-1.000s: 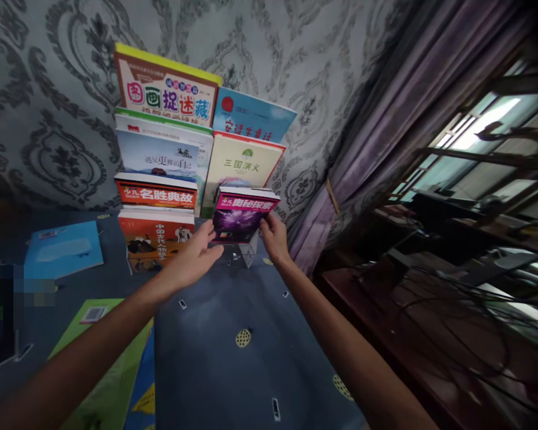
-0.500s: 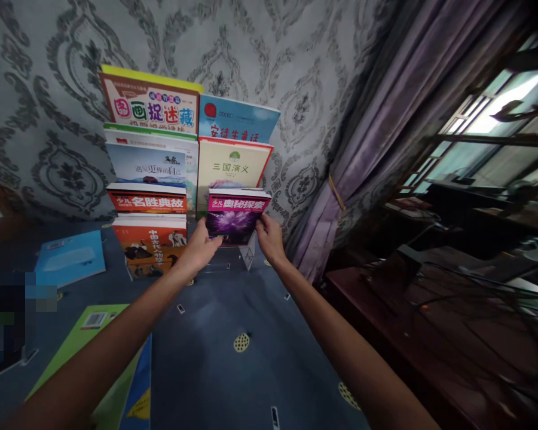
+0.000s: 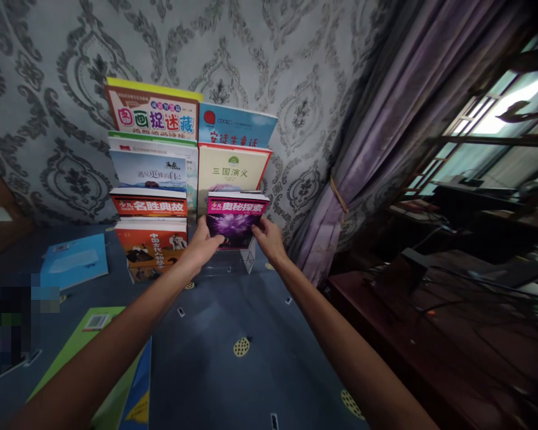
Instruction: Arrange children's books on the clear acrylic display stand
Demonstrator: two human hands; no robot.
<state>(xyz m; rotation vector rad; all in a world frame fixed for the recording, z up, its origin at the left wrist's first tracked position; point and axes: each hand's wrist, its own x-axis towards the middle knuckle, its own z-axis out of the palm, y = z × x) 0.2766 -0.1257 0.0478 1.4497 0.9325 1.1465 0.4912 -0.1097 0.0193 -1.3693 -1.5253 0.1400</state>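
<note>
A purple book (image 3: 234, 222) stands upright at the right front of a clear stepped rack (image 3: 248, 260). At its left edge my left hand (image 3: 205, 243) is closed, thumb on the cover. My right hand (image 3: 269, 240) grips the opposite edge. Behind the purple book are a cream book (image 3: 231, 170) and a blue book (image 3: 240, 124). In the left column stand an orange book (image 3: 150, 242), a red-banded book (image 3: 152, 205), a pale blue book (image 3: 150, 170) and a yellow-topped picture book (image 3: 155, 113).
A blue book (image 3: 76, 260) lies flat on the dark blue tablecloth (image 3: 206, 370) to the left. Nearer lies a green book (image 3: 83, 340), partly under my left forearm. A tied purple curtain (image 3: 341, 185) hangs right, beside a dark red table (image 3: 385, 322) with cables.
The view has shifted slightly, so the rack and books appear a little lower. Both hands stay on the purple book, which sits about the same in the rack.
</note>
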